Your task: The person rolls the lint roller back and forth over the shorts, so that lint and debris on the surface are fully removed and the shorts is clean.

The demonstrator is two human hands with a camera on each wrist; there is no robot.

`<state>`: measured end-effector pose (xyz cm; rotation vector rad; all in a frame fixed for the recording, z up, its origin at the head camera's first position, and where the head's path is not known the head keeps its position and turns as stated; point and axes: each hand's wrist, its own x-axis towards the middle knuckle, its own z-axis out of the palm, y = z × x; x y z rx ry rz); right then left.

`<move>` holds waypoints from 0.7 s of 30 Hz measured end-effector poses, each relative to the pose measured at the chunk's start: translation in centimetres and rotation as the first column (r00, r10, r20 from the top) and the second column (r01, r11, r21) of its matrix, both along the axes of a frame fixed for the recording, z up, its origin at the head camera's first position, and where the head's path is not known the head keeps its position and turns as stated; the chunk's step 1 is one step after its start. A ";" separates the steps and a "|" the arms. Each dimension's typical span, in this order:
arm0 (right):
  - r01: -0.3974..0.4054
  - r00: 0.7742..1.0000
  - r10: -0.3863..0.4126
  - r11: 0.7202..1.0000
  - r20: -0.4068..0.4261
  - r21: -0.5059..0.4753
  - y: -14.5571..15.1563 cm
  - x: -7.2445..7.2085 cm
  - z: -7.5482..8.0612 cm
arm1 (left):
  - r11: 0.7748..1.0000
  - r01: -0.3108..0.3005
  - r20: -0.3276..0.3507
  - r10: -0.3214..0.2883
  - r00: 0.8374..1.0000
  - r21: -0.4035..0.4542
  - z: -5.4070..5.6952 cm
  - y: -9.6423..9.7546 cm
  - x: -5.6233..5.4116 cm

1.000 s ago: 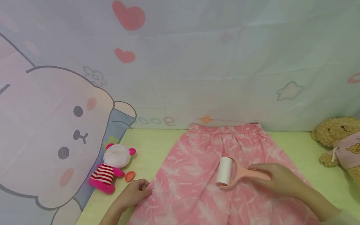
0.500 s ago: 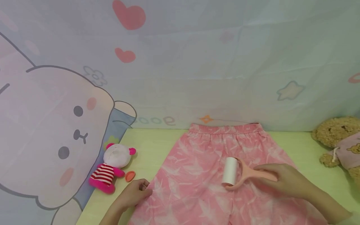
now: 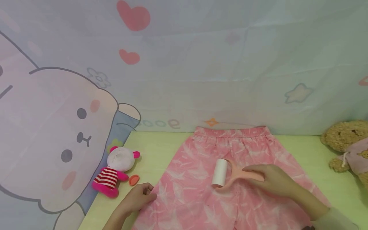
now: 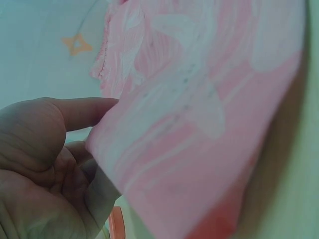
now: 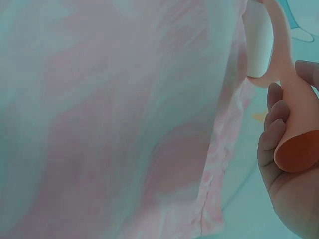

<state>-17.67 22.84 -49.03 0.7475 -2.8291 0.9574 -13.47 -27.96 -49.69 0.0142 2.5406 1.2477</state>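
Observation:
Pink shorts (image 3: 189,179) with a white leaf print and an elastic waistband lie spread on the table, waistband at the back. My left hand (image 3: 140,197) pinches their left side edge between thumb and fingers; in the left wrist view that cloth edge (image 4: 164,144) is lifted. With my right hand (image 3: 271,180) I grip the peach handle of a lint roller (image 3: 220,172). Its white roll overlaps the middle of the shorts, pointing left. The right wrist view shows my fingers (image 5: 275,137) curled round the handle.
A plush bear (image 3: 116,169) in a red-striped shirt lies at the left, with a small orange oval piece (image 3: 134,180) beside it. A brown teddy bear (image 3: 345,137) sits at the right edge. A printed cloth backdrop (image 3: 201,64) stands behind the pale green table (image 3: 161,143).
The lint roller and my right hand shifted slightly right, then back left across the shorts, ending further left than a second ago. My left hand stays at the cloth edge.

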 end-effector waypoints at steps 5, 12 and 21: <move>-0.021 1.000 0.021 1.000 0.009 -0.007 -1.8 -0.6 0.3 | 1.000 0.002 -0.006 -0.002 1.000 0.010 0.1 0.1 0.0; -0.036 0.997 0.037 0.999 0.068 -0.021 -4.3 -1.7 0.2 | 1.000 0.007 -0.002 -0.007 1.000 0.014 0.1 0.1 0.0; -0.099 0.993 0.100 0.995 0.061 -0.024 -8.0 -3.1 0.3 | 1.000 0.006 0.001 -0.006 1.000 0.014 0.4 0.2 0.1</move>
